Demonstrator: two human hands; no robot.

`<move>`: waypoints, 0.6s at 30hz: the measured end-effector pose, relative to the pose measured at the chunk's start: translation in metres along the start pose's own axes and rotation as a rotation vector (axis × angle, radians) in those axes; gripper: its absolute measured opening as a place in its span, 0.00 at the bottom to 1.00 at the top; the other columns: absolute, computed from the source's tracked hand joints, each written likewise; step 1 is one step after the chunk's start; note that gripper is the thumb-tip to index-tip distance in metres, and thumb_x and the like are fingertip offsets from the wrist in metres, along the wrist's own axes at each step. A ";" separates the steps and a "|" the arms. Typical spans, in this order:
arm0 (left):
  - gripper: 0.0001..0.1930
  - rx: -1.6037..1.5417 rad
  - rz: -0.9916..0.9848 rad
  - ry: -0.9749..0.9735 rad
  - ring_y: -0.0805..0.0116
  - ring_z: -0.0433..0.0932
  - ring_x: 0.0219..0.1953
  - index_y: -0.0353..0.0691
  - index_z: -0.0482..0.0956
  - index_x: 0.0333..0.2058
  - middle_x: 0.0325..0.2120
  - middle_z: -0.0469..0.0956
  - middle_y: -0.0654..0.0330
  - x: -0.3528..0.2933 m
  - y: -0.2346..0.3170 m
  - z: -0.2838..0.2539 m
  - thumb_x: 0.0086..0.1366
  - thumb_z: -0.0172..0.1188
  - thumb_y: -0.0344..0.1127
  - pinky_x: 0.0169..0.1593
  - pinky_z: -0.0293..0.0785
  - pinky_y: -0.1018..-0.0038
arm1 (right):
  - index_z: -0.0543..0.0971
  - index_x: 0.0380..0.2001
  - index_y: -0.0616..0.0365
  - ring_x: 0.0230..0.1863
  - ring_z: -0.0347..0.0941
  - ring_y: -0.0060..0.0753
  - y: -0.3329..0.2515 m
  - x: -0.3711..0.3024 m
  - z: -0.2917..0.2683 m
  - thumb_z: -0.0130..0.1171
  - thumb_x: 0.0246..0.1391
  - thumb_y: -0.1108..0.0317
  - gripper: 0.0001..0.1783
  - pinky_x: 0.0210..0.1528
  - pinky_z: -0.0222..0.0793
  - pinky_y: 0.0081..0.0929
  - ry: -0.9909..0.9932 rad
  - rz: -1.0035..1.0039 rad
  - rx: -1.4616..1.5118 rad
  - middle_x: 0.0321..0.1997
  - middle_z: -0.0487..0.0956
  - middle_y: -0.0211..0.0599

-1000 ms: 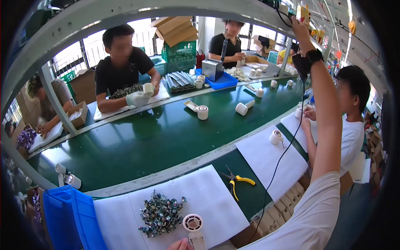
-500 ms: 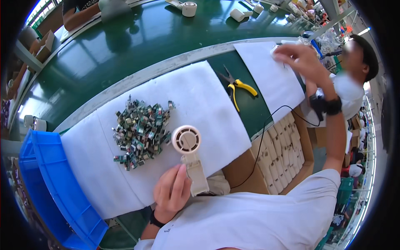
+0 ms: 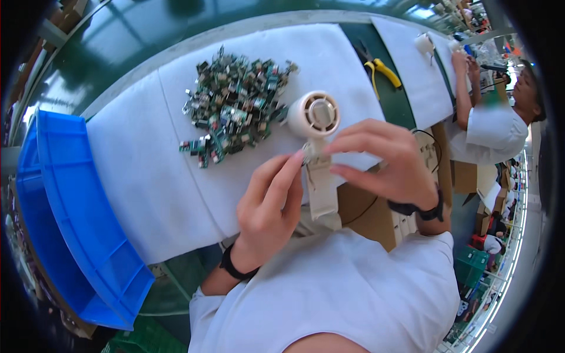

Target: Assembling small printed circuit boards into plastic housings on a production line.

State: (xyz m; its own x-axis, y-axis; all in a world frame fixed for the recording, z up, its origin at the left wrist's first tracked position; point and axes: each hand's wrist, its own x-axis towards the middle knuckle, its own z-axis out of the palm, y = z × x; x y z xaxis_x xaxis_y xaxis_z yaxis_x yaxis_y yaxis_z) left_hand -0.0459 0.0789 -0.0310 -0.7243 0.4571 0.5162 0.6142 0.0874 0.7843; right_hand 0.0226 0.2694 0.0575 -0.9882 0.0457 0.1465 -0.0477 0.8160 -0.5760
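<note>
1. We see a small white hand-held fan (image 3: 318, 147) at the picture's centre, round head at 12 o'clock, handle running toward 6 o'clock and the person's chest; held this way, the open handle faces up to the eyes.
2. Left hand (image 3: 268, 209), at 8 o'clock of the fan, has its fingers extended, their tips touching the neck below the head; it seems to steady the piece rather than clasp it.
3. Right hand (image 3: 382, 162), at 3 o'clock, curls loosely around the upper handle, fingertips pinching at the neck; what they pinch is too small to tell.
4. A heap of small green circuit boards (image 3: 235, 106) lies at 10 o'clock of the fan on the white padded mat (image 3: 147, 176), within easy reach.
5. The mat likely cushions parts on the counter (image 3: 118, 47).
6. Yellow-handled pliers (image 3: 382, 69) lie at 1 o'clock; a blue bin (image 3: 65, 223) sits at 8 o'clock.
</note>
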 end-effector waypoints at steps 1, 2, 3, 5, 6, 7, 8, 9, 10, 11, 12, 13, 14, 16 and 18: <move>0.18 -0.028 -0.013 0.002 0.57 0.82 0.37 0.36 0.84 0.47 0.39 0.81 0.51 0.001 0.000 0.000 0.58 0.65 0.16 0.42 0.79 0.70 | 0.85 0.39 0.55 0.37 0.78 0.32 -0.005 -0.003 0.012 0.73 0.42 0.78 0.17 0.41 0.75 0.27 0.076 -0.133 -0.007 0.36 0.85 0.33; 0.18 -0.054 -0.020 0.009 0.57 0.82 0.37 0.37 0.84 0.48 0.39 0.81 0.51 0.004 -0.001 0.002 0.58 0.65 0.16 0.42 0.79 0.70 | 0.85 0.39 0.55 0.37 0.78 0.32 -0.004 -0.006 0.018 0.73 0.42 0.78 0.17 0.41 0.75 0.27 0.074 -0.125 0.007 0.36 0.85 0.33; 0.18 -0.079 -0.028 0.018 0.57 0.82 0.37 0.37 0.84 0.48 0.39 0.81 0.51 0.005 -0.002 0.003 0.58 0.65 0.16 0.41 0.79 0.70 | 0.85 0.38 0.54 0.38 0.78 0.33 -0.003 -0.008 0.024 0.74 0.40 0.78 0.18 0.41 0.76 0.28 0.097 -0.122 0.036 0.36 0.85 0.31; 0.18 -0.081 -0.048 0.001 0.58 0.82 0.37 0.37 0.84 0.48 0.39 0.81 0.51 0.005 -0.003 0.003 0.58 0.65 0.17 0.41 0.79 0.70 | 0.86 0.36 0.52 0.39 0.77 0.34 -0.001 -0.012 0.036 0.74 0.37 0.79 0.18 0.42 0.76 0.28 0.143 -0.115 0.093 0.37 0.85 0.29; 0.18 -0.092 -0.059 -0.006 0.59 0.82 0.37 0.38 0.84 0.48 0.39 0.81 0.52 0.004 -0.004 0.002 0.58 0.66 0.17 0.41 0.79 0.70 | 0.86 0.36 0.52 0.39 0.77 0.34 0.000 -0.014 0.040 0.74 0.37 0.79 0.18 0.42 0.76 0.28 0.141 -0.109 0.107 0.37 0.85 0.29; 0.18 -0.106 -0.070 -0.012 0.59 0.82 0.37 0.38 0.84 0.48 0.39 0.81 0.52 0.003 -0.004 0.002 0.58 0.66 0.17 0.41 0.79 0.70 | 0.86 0.35 0.52 0.39 0.77 0.35 0.002 -0.018 0.043 0.74 0.36 0.79 0.18 0.41 0.76 0.28 0.136 -0.099 0.125 0.37 0.86 0.28; 0.18 -0.101 -0.079 -0.021 0.59 0.82 0.37 0.38 0.84 0.48 0.39 0.81 0.52 0.002 -0.004 0.002 0.58 0.66 0.17 0.41 0.79 0.70 | 0.87 0.33 0.52 0.40 0.76 0.35 0.004 -0.022 0.045 0.74 0.35 0.79 0.18 0.41 0.76 0.28 0.131 -0.089 0.141 0.37 0.86 0.27; 0.18 -0.093 -0.069 -0.021 0.60 0.82 0.37 0.38 0.84 0.48 0.39 0.81 0.52 0.003 -0.004 0.003 0.58 0.66 0.17 0.41 0.79 0.70 | 0.87 0.32 0.52 0.40 0.76 0.35 0.005 -0.024 0.046 0.74 0.34 0.80 0.17 0.41 0.76 0.28 0.126 -0.080 0.157 0.37 0.86 0.27; 0.18 -0.086 -0.060 -0.020 0.60 0.82 0.37 0.38 0.84 0.48 0.39 0.81 0.52 0.003 -0.004 0.002 0.58 0.66 0.17 0.41 0.79 0.70 | 0.87 0.32 0.52 0.40 0.76 0.35 0.006 -0.026 0.048 0.74 0.34 0.80 0.17 0.41 0.76 0.28 0.124 -0.073 0.167 0.37 0.86 0.27; 0.18 -0.079 -0.049 -0.019 0.60 0.82 0.37 0.38 0.84 0.48 0.39 0.81 0.52 0.003 -0.004 0.002 0.59 0.66 0.18 0.41 0.79 0.70 | 0.87 0.32 0.51 0.40 0.76 0.35 0.007 -0.027 0.049 0.74 0.33 0.80 0.17 0.40 0.76 0.28 0.128 -0.092 0.169 0.36 0.86 0.26; 0.18 -0.076 -0.053 -0.025 0.60 0.82 0.37 0.38 0.84 0.48 0.39 0.81 0.52 0.003 -0.004 0.002 0.59 0.66 0.18 0.41 0.79 0.70 | 0.87 0.31 0.51 0.39 0.76 0.35 0.009 -0.028 0.050 0.74 0.33 0.80 0.17 0.40 0.76 0.27 0.132 -0.113 0.170 0.36 0.86 0.26; 0.18 -0.073 -0.048 -0.025 0.60 0.82 0.37 0.38 0.84 0.48 0.39 0.81 0.52 0.003 -0.004 0.002 0.59 0.66 0.18 0.40 0.79 0.71 | 0.87 0.31 0.51 0.39 0.75 0.34 0.010 -0.029 0.051 0.74 0.32 0.80 0.17 0.40 0.75 0.27 0.137 -0.135 0.170 0.35 0.86 0.25; 0.18 -0.071 -0.043 -0.025 0.61 0.82 0.37 0.38 0.84 0.48 0.39 0.81 0.52 0.003 -0.003 0.002 0.59 0.66 0.18 0.40 0.79 0.71 | 0.87 0.31 0.51 0.39 0.75 0.34 0.010 -0.029 0.052 0.74 0.32 0.80 0.17 0.40 0.75 0.27 0.138 -0.133 0.175 0.35 0.86 0.25; 0.18 -0.064 -0.038 -0.026 0.61 0.82 0.36 0.38 0.84 0.48 0.39 0.81 0.52 0.003 -0.003 0.001 0.59 0.66 0.18 0.40 0.79 0.71 | 0.87 0.33 0.50 0.38 0.76 0.34 0.010 -0.030 0.055 0.74 0.36 0.78 0.16 0.40 0.75 0.27 0.175 -0.159 0.136 0.36 0.85 0.25; 0.17 -0.097 -0.061 -0.035 0.63 0.83 0.36 0.37 0.84 0.48 0.39 0.81 0.52 0.003 -0.004 0.001 0.60 0.66 0.18 0.41 0.80 0.72 | 0.87 0.34 0.49 0.37 0.76 0.34 0.010 -0.030 0.060 0.74 0.37 0.77 0.16 0.40 0.74 0.27 0.197 -0.175 0.119 0.36 0.85 0.24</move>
State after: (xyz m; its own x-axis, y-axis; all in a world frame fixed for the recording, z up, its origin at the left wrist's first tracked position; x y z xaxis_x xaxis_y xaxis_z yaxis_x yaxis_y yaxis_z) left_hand -0.0496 0.0808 -0.0328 -0.7472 0.4842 0.4553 0.5347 0.0311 0.8444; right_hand 0.0426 0.2419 -0.0005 -0.9166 0.0303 0.3987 -0.2436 0.7485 -0.6167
